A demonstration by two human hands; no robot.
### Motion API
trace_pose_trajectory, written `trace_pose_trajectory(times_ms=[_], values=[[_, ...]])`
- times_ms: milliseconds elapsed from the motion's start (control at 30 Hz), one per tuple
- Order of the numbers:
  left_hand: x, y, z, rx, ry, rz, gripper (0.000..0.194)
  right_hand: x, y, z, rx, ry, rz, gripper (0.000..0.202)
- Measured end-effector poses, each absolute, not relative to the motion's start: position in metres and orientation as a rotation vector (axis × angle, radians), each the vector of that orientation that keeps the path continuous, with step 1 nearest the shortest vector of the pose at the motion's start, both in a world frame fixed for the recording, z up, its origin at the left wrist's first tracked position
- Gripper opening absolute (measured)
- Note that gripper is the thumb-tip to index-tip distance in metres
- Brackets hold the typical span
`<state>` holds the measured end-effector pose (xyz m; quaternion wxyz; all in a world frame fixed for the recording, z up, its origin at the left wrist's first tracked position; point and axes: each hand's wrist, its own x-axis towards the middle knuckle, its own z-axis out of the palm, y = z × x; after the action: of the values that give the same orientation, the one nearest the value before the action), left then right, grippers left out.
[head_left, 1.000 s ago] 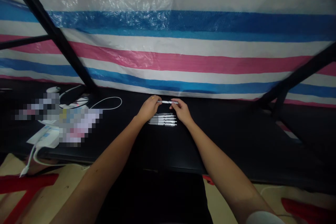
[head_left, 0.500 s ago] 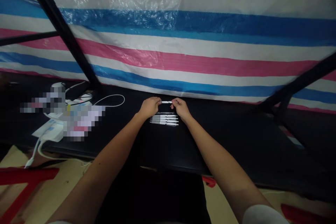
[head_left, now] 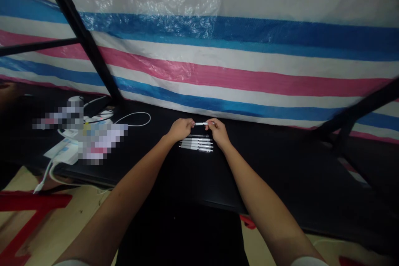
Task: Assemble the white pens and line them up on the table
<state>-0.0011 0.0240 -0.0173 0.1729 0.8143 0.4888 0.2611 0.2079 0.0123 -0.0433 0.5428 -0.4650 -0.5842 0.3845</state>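
A slim white pen point(head_left: 200, 124) is stretched level between my two hands, over the black table point(head_left: 262, 162). My left hand point(head_left: 181, 129) pinches its left end, and my right hand point(head_left: 217, 130) has its fingers closed on the right end. Just below them on the table lies a row of several pens point(head_left: 196, 144), side by side and pointing left to right. They have white and grey barrels with clear or silvery right ends. The fingertips hide both ends of the held pen.
To the left are white power strips point(head_left: 64, 151) with cables point(head_left: 137, 113) and blurred papers. Behind the table hangs a striped plastic sheet point(head_left: 218, 72), crossed by dark metal bars point(head_left: 90, 50). Another person's hand point(head_left: 8, 91) shows at the far left edge. A red stool frame point(head_left: 34, 201) stands below.
The view has shifted slightly, so everything sits a little further right. Both hands still hold the pen, now slightly tilted. Another person's hand has come into clearer sight at the far left.
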Motion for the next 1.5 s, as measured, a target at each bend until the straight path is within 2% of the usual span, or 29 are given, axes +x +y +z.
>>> trace_pose_trajectory(times_ms=[233,300,400,500,533,667,733,867,1000,1067,1200,1333,1500], values=[[-0.001,0.023,-0.018,2.383,1.208,1.047,0.016,0.213,0.013,-0.045,-1.084,-1.296,0.932,0.025],[-0.001,0.025,-0.021,2.405,1.234,1.045,0.026,0.213,0.012,-0.045,-1.078,-1.305,0.925,0.024],[-0.003,0.029,-0.024,2.338,1.222,1.069,0.023,0.213,0.011,-0.045,-1.071,-1.317,0.927,0.023],[-0.003,0.030,-0.026,2.218,1.147,1.150,0.041,0.213,0.011,-0.045,-1.072,-1.311,0.941,0.023],[-0.003,0.030,-0.026,2.179,1.126,1.160,0.042,0.213,0.011,-0.045,-1.076,-1.311,0.945,0.023],[-0.001,0.028,-0.027,2.019,1.146,1.117,0.024,0.214,0.012,-0.047,-1.108,-1.321,0.946,0.026],[0.001,0.027,-0.026,1.988,1.193,1.116,0.028,0.214,0.011,-0.047,-1.119,-1.338,0.938,0.027],[0.001,0.027,-0.025,2.085,1.146,1.142,0.050,0.214,0.011,-0.044,-1.113,-1.355,0.940,0.027],[-0.001,0.025,-0.022,2.044,1.143,1.105,0.030,0.213,0.010,-0.042,-1.092,-1.345,0.945,0.025],[-0.002,0.025,-0.021,2.036,1.186,1.087,0.031,0.213,0.009,-0.042,-1.077,-1.333,0.957,0.023],[0.000,0.025,-0.021,2.079,1.114,1.140,0.048,0.213,0.009,-0.043,-1.071,-1.331,0.963,0.024],[0.001,0.026,-0.024,2.009,1.111,1.100,0.025,0.212,0.010,-0.043,-1.085,-1.335,0.966,0.026],[-0.001,0.025,-0.023,1.984,1.131,1.042,0.030,0.211,0.010,-0.042,-1.079,-1.365,0.958,0.025]])
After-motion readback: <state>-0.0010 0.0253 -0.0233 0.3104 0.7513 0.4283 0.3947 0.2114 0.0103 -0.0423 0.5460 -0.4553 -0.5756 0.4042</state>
